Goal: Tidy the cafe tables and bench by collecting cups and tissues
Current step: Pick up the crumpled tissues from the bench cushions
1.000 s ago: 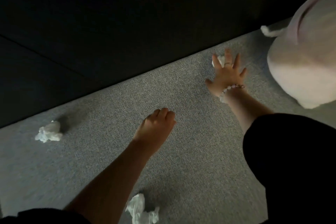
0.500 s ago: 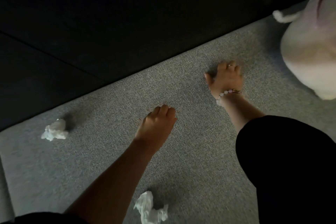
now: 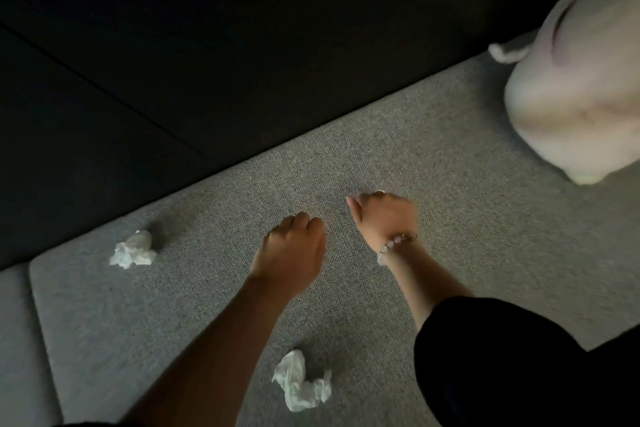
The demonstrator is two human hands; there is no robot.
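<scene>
My right hand (image 3: 384, 218), with a bead bracelet on its wrist, is curled into a fist just above the grey bench cushion (image 3: 467, 218); the tissue it closed on is hidden inside the fist. Just to its left, my left hand (image 3: 291, 250) hovers with its fingers curled under, and nothing shows in it. One crumpled white tissue (image 3: 133, 250) lies on the cushion at the far left near the backrest. Another crumpled tissue (image 3: 299, 381) lies near the front, under my left forearm's right side.
A pale pink soft bag or cushion (image 3: 581, 94) sits on the bench at the right, with a white cord end beside it. The dark backrest (image 3: 207, 45) runs along the far side. A seam (image 3: 34, 305) splits off the adjoining cushion at left.
My right hand went from flat over a tissue near the backrest to a fist around it, then drew back toward my left hand. The tissue is gone from that spot.
</scene>
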